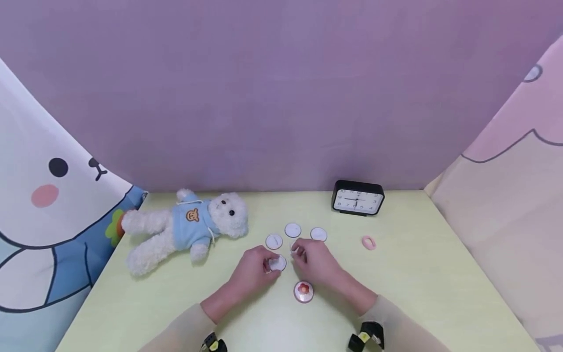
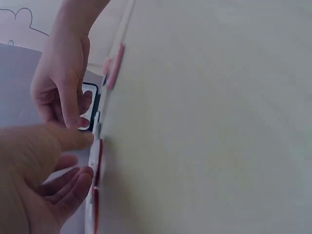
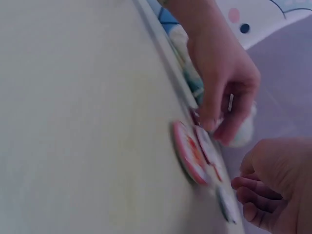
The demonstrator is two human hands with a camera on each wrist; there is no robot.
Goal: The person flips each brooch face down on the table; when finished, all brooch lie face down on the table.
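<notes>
My left hand [image 1: 255, 268] pinches a white round badge [image 1: 278, 263] by its edges, low at the yellow table [image 1: 396, 293]. Facing it, my right hand [image 1: 314, 259] hovers with bent fingers over another white round badge, mostly hidden beneath them; I cannot tell whether they grip it. Three more white-backed badges [image 1: 274, 241] lie just beyond the hands. Closer to me, a round badge with a red flower [image 1: 304, 291] sits face up, its pink rim also showing in the right wrist view beside the left hand [image 3: 226, 83].
A white plush toy in a blue hoodie [image 1: 193, 225] lies on its back at the left. Toward the back right stands a black desk clock [image 1: 358, 198], with a pink hair tie [image 1: 368, 243] in front of it. A purple backdrop [image 1: 281, 98] rises behind the table.
</notes>
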